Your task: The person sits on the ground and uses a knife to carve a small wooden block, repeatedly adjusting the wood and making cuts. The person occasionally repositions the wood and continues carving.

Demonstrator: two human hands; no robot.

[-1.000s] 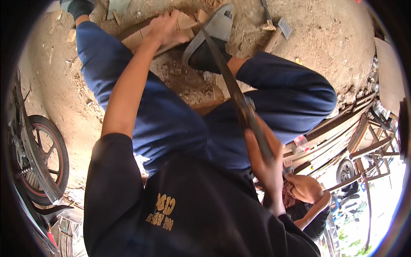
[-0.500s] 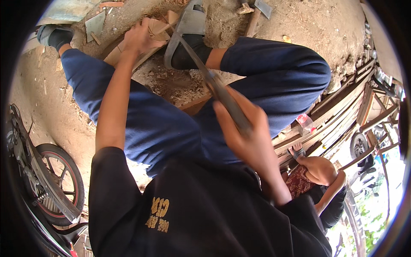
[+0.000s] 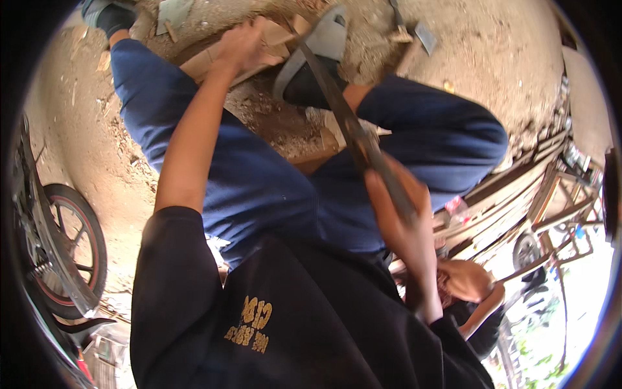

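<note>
1. Head view, hands: grips a long dark tool (image 3: 337, 107), blade-like and narrowing toward its far end, in the right hand (image 3: 400, 198), wrapped round the thick near end.
2. Lays the left hand (image 3: 243, 44) over a pale wood piece (image 3: 197, 65). Too blurred there to judge whether clenched around the wood or only pressing down.
3. Places the wood piece on the dirt ground (image 3: 78, 129), between the feet, just beside the grey sandal (image 3: 329, 39) on the right foot. Aims the tool's far end at the wood, near the left hand; contact lost in blur.
4. Reads, as a judgement, as a working stroke: steadying the wood with the left hand, driving the tool at it with the right. Not possible to say whether cutting, sawing or rasping.
5. Calls next, by judgement, for pinning the wood firmly, lining the far end up with the worked spot, and guarding the left hand and sandal, both close to the blade.
6. Noted nearby: a flat grey blade (image 3: 426, 39) on the ground, right of the sandal; a motorbike wheel (image 3: 99, 249) at left; stacked boards (image 3: 512, 175) and a seated person (image 3: 463, 282) at right.
</note>
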